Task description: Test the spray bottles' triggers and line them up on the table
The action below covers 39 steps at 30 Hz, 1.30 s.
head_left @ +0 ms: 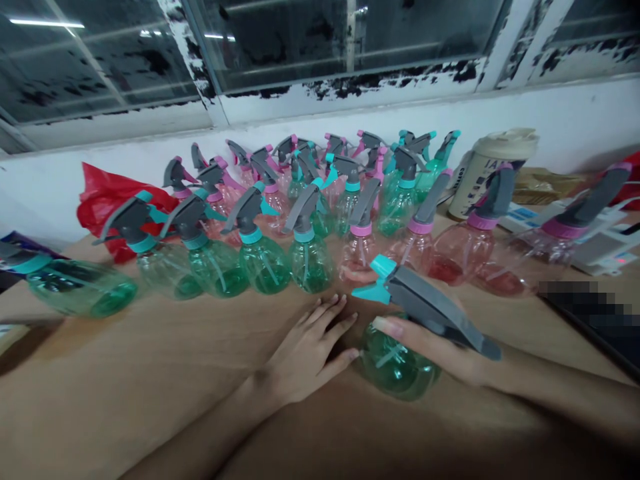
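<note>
Nearest to us, our two forearms reach in over the wooden desk point(125, 400). Our right hand point(450, 353) grips a green spray bottle point(403, 373) just right of the middle; its fingers are closed around the upper part, the thumb laid across the near side below the grey trigger head, the other fingers mostly hidden behind. The teal nozzle points to our left, and we cannot tell whether the bottle's base rests on the desk. Our left hand point(307, 353) lies palm down beside it, fingers stretched out and slightly spread, holding nothing; its thumb tip is at the bottle's side, though we cannot tell whether they touch. At our right edge lies a black flat object point(610, 343), partly pixelated.

Beyond our hands runs a front row: green bottles point(265, 267) with teal collars to the left, pink bottles point(465, 257) with pink collars to the right. Behind them we see a crowded cluster of more bottles point(350, 193) in both colours. A red plastic bag point(107, 193) sits left of the cluster; a coffee cup point(493, 167) and a white device point(595, 257) stand to the right. Farthest off are a white wall point(595, 110) and dark window panes point(300, 40).
</note>
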Available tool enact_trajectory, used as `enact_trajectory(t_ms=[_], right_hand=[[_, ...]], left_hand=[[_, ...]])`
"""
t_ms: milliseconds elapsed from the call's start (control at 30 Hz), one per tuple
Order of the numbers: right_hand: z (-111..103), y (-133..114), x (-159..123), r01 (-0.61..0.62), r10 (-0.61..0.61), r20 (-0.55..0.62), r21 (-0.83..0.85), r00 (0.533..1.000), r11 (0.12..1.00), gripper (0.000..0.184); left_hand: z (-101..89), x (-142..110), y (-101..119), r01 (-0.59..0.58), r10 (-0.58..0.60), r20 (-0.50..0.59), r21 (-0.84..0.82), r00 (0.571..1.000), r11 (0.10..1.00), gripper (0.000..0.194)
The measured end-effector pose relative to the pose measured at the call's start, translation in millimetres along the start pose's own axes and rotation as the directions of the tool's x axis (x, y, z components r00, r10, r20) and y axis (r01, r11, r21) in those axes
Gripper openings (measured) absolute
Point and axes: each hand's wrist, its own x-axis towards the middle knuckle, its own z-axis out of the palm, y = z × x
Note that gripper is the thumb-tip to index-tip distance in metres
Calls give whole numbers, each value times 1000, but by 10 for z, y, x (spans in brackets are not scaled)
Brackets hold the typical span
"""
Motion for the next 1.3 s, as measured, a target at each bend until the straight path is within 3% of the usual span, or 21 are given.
enact_trajectory(t_ms=[533,933,1300], right_hand=[[5,25,-2,27,-27,-7,-26,1000,999,18],[-9,-50,8,-68,68,6,8,998,998,12],[-6,-9,-3,4,-4,-9,7,1000,1000,13]], left_hand=[[-2,0,-1,10,-9,16,-10,1000,1000,48],[-55,15,23,-9,9,11,19,1000,1000,44],[-6,1,13,-16,16,-26,21,1000,1000,44]])
